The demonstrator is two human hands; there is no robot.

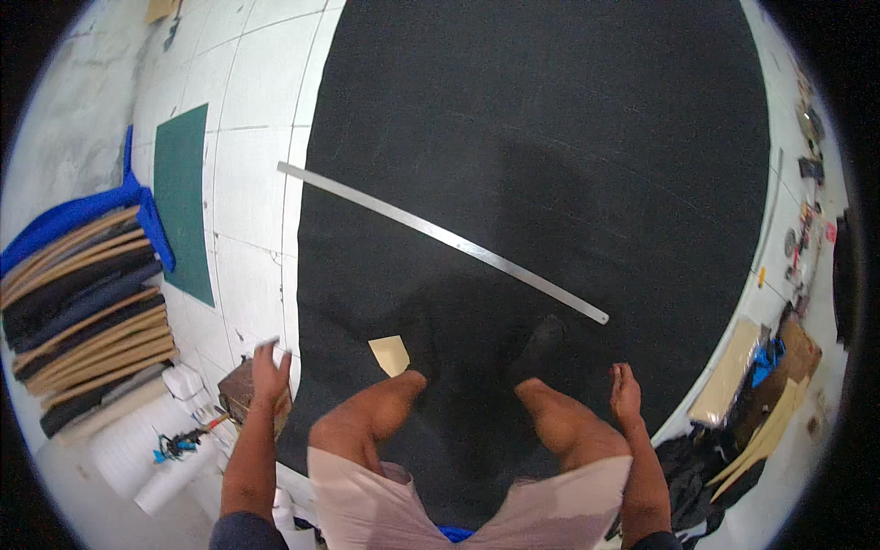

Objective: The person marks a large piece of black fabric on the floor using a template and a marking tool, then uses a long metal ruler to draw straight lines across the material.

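Observation:
My left hand point(270, 376) hangs in the air at the left edge of a large sheet of black fabric point(550, 110), holding nothing, its fingers apart. On the other side, my right hand point(626, 396) is also bare, with the fingers loosely stretched, above the same fabric. A long metal ruler point(440, 235) lies slantwise across the sheet, its left end reaching past the fabric's edge. Between my hands, close to my left foot, is a small cream card piece point(390, 356) with a pointed end. Neither hand touches the ruler or the card.
Beyond the fabric's left edge, a green cutting mat point(185, 206) lies on the white tiled surface. Stacked fabric rolls point(101, 321), a blue cloth point(82, 213) and a brown box-like block point(243, 394) stand further left. Card sheets point(729, 374) and small tools line the right edge.

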